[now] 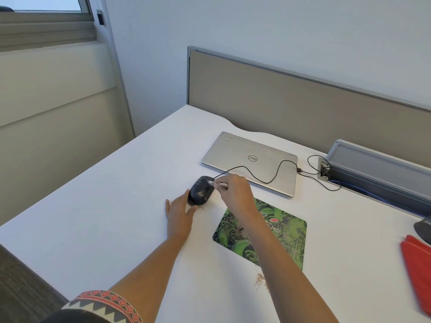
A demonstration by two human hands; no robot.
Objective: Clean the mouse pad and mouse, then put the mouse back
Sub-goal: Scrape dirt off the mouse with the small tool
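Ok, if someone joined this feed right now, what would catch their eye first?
The dusty black mouse sits on the white desk, left of the bright green mouse pad. The left hand lies flat beside it, and the right hand pinches a small pale tool against its front. Brownish crumbs lie by the pad's near edge, and a red cloth lies at the far right.

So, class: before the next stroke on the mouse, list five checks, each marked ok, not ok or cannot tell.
1. Left hand rests against mouse: ok.
2. Right hand grips small white tool at mouse top: ok.
3. Mouse free of dust: not ok, specks show.
4. Mouse pad clean: cannot tell, busy pattern.
5. Desk free of crumbs: not ok, pile near pad.
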